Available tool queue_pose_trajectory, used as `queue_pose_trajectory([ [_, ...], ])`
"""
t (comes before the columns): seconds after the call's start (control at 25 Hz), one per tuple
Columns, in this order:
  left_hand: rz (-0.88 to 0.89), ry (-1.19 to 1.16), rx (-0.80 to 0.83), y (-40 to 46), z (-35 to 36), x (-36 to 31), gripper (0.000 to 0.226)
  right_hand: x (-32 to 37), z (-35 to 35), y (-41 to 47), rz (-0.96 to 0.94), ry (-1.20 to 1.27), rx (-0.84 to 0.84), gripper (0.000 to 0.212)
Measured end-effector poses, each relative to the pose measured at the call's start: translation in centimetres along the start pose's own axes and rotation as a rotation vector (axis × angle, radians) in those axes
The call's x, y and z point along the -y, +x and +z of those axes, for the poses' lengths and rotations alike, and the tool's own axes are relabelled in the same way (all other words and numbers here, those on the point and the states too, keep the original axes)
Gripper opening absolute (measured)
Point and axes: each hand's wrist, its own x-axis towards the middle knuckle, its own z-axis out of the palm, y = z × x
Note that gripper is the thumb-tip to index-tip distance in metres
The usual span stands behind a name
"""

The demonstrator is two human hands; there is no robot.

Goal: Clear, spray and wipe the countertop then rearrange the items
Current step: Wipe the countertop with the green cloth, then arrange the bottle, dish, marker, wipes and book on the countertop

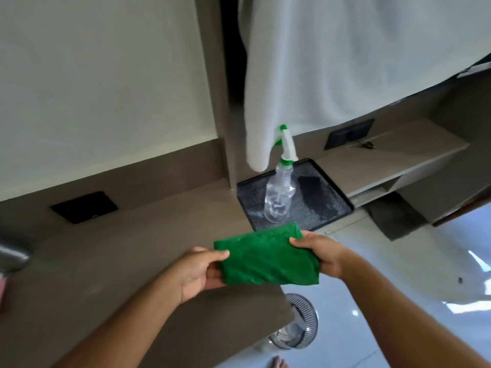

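A folded green cloth [265, 257] hangs above the right end of the brown countertop [119, 248]. My left hand [198, 274] pinches its left edge and my right hand [317, 252] grips its right edge. Beyond the cloth, a clear spray bottle [279, 193] with a white and green trigger head stands upright on a black ribbed tray [326, 197]. The tray lies on the floor past the counter's end.
A white towel [332, 62] hangs down over the bottle's head. Black socket plates sit in the counter [85, 207] and on a lower shelf [349, 134]. A wire mesh bin [297, 322] stands on the glossy floor under the counter's corner. A grey object [12, 254] is at the left edge.
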Motion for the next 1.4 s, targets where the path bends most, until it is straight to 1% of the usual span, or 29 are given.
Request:
queue_pose_trajectory([
  [0.08, -0.031, -0.061, 0.048, 4.3, 4.6, 0.9, 0.026, 3.9, -5.6, 0.1, 0.067, -0.162, -0.061, 0.034],
  [0.16, -0.040, -0.114, 0.074, 8.1, 9.3, 1.0, 0.021, 7.9, -9.8, 0.7, 0.119, -0.364, -0.155, 0.026],
  [0.24, -0.061, -0.216, 0.070, 11.9, 13.9, 0.6, 0.013, 12.2, -13.4, 2.3, 0.140, -0.649, -0.292, 0.020],
  [0.28, -0.078, -0.282, 0.063, 13.8, 15.9, 0.4, 0.011, 14.4, -14.7, 3.5, 0.124, -0.837, -0.356, 0.019],
  [0.36, -0.100, -0.398, 0.056, 17.6, 19.1, -0.2, 0.011, 18.3, -16.5, 6.7, 0.056, -1.210, -0.436, 0.026],
  [0.44, -0.120, -0.455, 0.059, 20.7, 21.4, -0.7, 0.012, 21.7, -16.6, 10.8, -0.029, -1.430, -0.437, 0.033],
  [0.48, -0.130, -0.440, 0.060, 22.0, 22.3, -1.0, 0.011, 23.1, -16.1, 12.7, -0.065, -1.517, -0.419, 0.037],
  [0.56, -0.148, -0.349, 0.078, 23.9, 23.8, -1.4, 0.016, 24.9, -15.2, 16.3, -0.128, -1.673, -0.408, 0.048],
  [0.6, -0.161, -0.276, 0.087, 24.5, 24.4, -1.3, 0.024, 25.2, -14.9, 17.7, -0.173, -1.749, -0.429, 0.051],
  [0.64, -0.165, -0.209, 0.088, 25.0, 24.8, -1.3, 0.030, 25.0, -14.8, 18.7, -0.215, -1.770, -0.465, 0.051],
  [0.72, -0.189, -0.128, 0.062, 24.3, 24.8, -1.4, 0.027, 23.0, -15.0, 18.7, -0.257, -1.754, -0.514, 0.051],
  [0.76, -0.176, -0.078, 0.040, 23.6, 24.3, -1.4, 0.025, 21.3, -15.0, 17.7, -0.253, -1.741, -0.534, 0.053],
  [0.8, -0.129, -0.021, 0.012, 23.0, 23.6, -1.3, 0.029, 19.4, -15.3, 16.4, -0.232, -1.723, -0.565, 0.054],
  [0.88, -0.032, 0.066, -0.013, 20.3, 21.3, -1.1, 0.039, 15.0, -15.2, 12.9, -0.209, -1.635, -0.634, 0.054],
  [0.92, -0.003, 0.085, -0.011, 18.2, 19.3, -1.1, 0.040, 12.6, -14.4, 11.0, -0.234, -1.571, -0.655, 0.051],
  [1.04, 0.020, 0.188, 0.086, 12.4, 11.3, -0.5, 0.034, 5.4, -9.5, 6.4, -0.425, -1.399, -0.653, 0.036],
  [1.08, 0.017, 0.226, 0.101, 10.4, 7.6, -0.3, 0.031, 3.2, -7.0, 5.4, -0.469, -1.355, -0.632, 0.034],
  [1.12, 0.027, 0.264, 0.072, 8.7, 3.8, -0.2, 0.029, 1.4, -4.4, 4.9, -0.493, -1.332, -0.595, 0.033],
  [1.16, 0.049, 0.305, -0.003, 6.9, 0.0, -0.2, 0.029, -0.1, -1.6, 4.8, -0.513, -1.320, -0.546, 0.033],
  [1.24, 0.129, 0.374, -0.247, 2.6, -8.7, 0.4, 0.030, -2.5, 5.9, 6.0, -0.582, -1.296, -0.403, 0.033],
  [1.4, 0.278, 0.432, -0.755, -5.8, -25.6, 1.8, 0.033, -4.8, 24.3, 10.9, -0.651, -1.212, -0.134, 0.034],
])
